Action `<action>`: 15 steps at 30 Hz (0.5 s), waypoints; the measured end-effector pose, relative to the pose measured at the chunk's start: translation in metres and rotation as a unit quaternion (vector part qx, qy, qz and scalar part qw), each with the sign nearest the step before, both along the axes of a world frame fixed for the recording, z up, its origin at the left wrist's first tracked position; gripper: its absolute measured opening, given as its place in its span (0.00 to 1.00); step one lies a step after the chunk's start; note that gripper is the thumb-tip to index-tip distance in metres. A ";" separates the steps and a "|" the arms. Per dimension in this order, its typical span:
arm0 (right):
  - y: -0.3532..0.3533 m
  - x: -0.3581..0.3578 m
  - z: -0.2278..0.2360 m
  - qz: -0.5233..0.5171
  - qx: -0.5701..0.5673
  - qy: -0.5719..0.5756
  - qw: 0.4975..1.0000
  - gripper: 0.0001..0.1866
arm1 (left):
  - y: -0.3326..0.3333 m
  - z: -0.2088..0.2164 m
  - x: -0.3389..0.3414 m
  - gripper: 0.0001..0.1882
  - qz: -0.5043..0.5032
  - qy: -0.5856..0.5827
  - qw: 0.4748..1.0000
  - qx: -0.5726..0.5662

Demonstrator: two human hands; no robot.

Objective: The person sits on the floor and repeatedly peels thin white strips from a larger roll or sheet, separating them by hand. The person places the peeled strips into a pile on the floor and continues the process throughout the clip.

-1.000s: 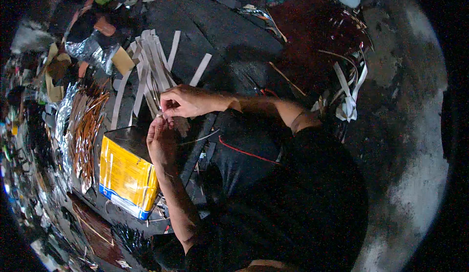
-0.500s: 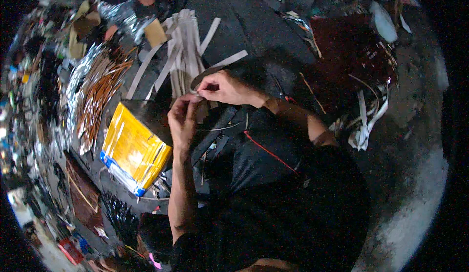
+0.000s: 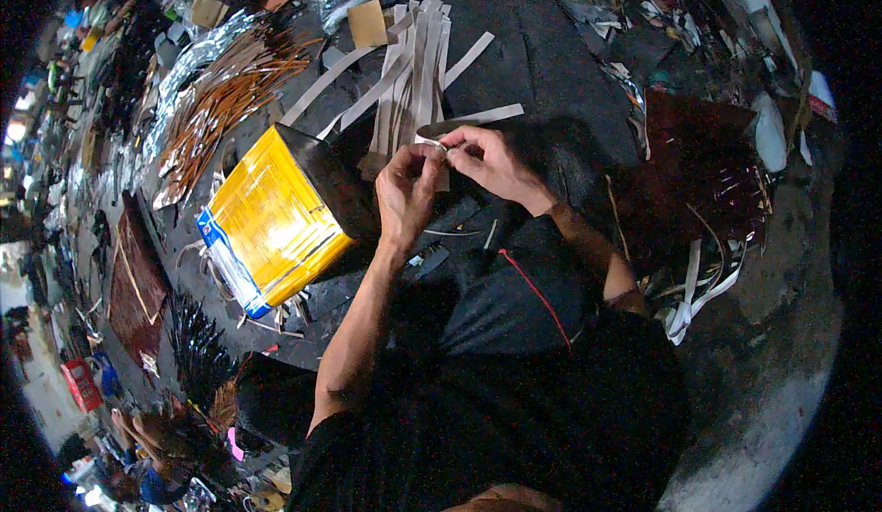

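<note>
My left hand (image 3: 405, 195) and my right hand (image 3: 496, 168) meet in front of me, fingertips almost touching. Both are closed in a pinch on a narrow pale strip (image 3: 432, 142), whose curled end shows between them; fingers cover part of it. Just beyond lies a fanned bundle of similar grey-white strips (image 3: 413, 80), some splayed loose to either side. Left of my left hand a yellow and blue rectangular tin (image 3: 276, 218) lies tilted, its dark side toward the strips.
A pile of brown strips (image 3: 230, 94) lies at the far left, near a tan square piece (image 3: 367, 23). At right is a dark red-brown sheet (image 3: 689, 163) with pale scraps (image 3: 694, 291) beside it. A red cord (image 3: 537, 293) lies over dark cloth by my lap.
The view has shifted, so the tin, the bundle and both hands appear further right. My hands stay together on the strip, and more of its curled end shows.
</note>
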State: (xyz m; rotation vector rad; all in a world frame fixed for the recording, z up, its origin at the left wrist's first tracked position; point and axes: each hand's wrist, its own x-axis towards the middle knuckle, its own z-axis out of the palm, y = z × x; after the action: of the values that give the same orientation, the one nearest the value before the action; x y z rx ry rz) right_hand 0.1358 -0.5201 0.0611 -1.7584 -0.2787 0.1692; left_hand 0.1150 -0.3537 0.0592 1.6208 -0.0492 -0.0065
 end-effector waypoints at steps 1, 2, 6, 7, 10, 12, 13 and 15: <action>0.000 0.000 0.001 0.005 -0.017 -0.021 1.000 0.07 | 0.003 0.001 0.002 0.09 -0.021 -0.006 1.000 -0.006; 0.000 0.001 0.003 0.009 -0.034 -0.043 0.998 0.08 | 0.007 0.003 0.004 0.09 -0.041 -0.011 0.999 -0.012; -0.003 0.002 -0.003 -0.024 0.035 -0.027 0.999 0.08 | 0.027 0.012 0.010 0.07 0.015 -0.029 0.996 0.077; -0.006 0.004 -0.006 -0.049 0.087 -0.017 0.995 0.07 | 0.036 0.020 0.014 0.07 0.057 -0.039 0.991 0.114; -0.052 0.021 0.007 -0.222 0.158 0.044 0.961 0.09 | 0.109 0.054 0.042 0.08 0.117 -0.128 0.960 0.220; -0.076 0.025 0.017 -0.195 0.253 0.049 0.946 0.09 | 0.160 0.068 0.058 0.07 0.130 -0.189 0.920 0.316; -0.086 0.026 0.016 -0.195 0.280 0.051 0.939 0.09 | 0.175 0.076 0.063 0.07 0.137 -0.185 0.907 0.354; -0.097 0.023 0.018 -0.205 0.276 0.045 0.938 0.09 | 0.181 0.104 0.065 0.06 0.147 -0.170 0.898 0.379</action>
State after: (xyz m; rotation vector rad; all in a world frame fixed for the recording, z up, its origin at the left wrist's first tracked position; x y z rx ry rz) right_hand 0.1587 -0.6171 0.0792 -1.2091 0.1094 -0.1239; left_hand 0.1799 -0.1727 0.1629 2.3819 -0.0758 0.5556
